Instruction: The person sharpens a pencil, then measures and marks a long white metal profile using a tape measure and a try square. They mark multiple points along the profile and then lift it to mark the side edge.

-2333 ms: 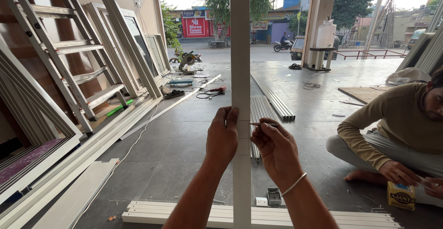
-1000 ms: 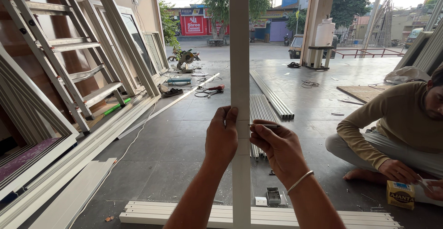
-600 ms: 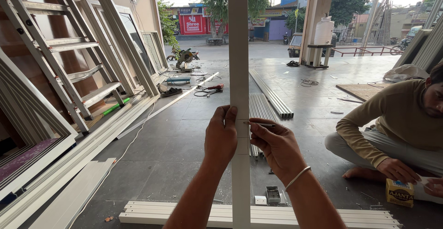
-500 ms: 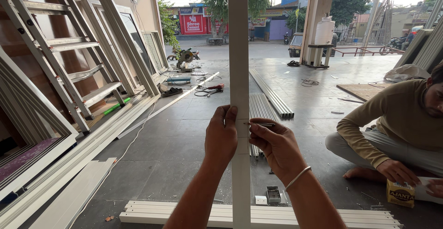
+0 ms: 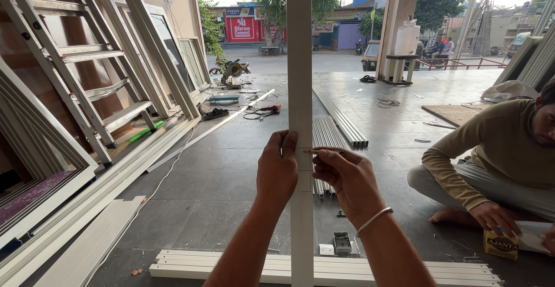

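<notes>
White profile bar (image 5: 300,61), upright, gripped mid-length

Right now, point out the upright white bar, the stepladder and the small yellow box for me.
upright white bar (image 5: 299,61), head view, on its front face above the hands.
stepladder (image 5: 87,50), head view, on a metal rung at the left.
small yellow box (image 5: 500,245), head view, on its front face by the seated person's hand.
</notes>
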